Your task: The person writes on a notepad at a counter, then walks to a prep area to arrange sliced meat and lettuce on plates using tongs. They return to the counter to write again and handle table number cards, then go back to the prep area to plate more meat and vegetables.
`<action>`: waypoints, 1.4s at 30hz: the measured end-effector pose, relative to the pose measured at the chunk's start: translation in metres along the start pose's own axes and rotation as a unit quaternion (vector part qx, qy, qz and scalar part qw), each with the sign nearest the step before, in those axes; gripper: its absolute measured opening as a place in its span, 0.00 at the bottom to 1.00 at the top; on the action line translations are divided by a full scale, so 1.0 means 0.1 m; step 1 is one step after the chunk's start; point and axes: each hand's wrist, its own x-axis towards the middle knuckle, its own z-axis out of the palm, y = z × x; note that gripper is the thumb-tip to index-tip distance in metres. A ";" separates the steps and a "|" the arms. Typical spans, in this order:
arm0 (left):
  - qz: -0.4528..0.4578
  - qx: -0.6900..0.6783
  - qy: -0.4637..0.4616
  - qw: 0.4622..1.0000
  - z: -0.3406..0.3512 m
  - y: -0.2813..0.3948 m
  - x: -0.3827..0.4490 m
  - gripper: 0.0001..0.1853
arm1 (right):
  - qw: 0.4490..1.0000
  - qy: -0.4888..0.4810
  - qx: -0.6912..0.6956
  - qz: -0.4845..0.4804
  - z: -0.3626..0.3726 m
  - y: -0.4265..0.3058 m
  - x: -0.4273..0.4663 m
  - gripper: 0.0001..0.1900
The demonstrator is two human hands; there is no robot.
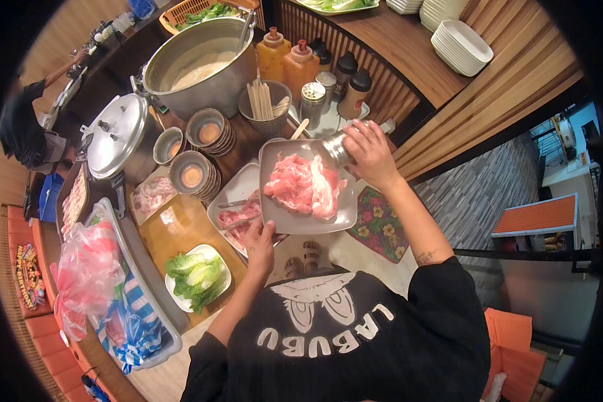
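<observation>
My left hand grips the near left edge of a square grey-white plate that carries thinly sliced raw meat. My right hand is closed around a metal shaker, tilted with its top towards the meat at the plate's upper right. Partly beneath the held plate lies another white plate with raw meat and metal tongs. Whether anything falls from the shaker cannot be made out.
Stacked small bowls, a large metal pot and a pressure cooker stand left. Lettuce lies on a white plate nearby. Sauce bottles, another shaker and a stick holder stand beyond. Another person is far left.
</observation>
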 end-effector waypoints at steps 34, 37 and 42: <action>0.011 0.021 -0.019 1.000 -0.01 -0.15 -0.10 0.12 | 0.999 0.004 0.030 0.033 -0.14 0.05 -0.11 0.31; 0.008 0.031 -0.025 0.999 -0.01 -0.16 -0.13 0.13 | 0.993 -0.076 0.046 -0.082 -0.05 -0.07 0.00 0.30; 0.004 0.036 -0.036 0.999 -0.02 -0.19 -0.12 0.14 | 0.995 -0.022 0.090 0.026 0.09 -0.15 0.10 0.31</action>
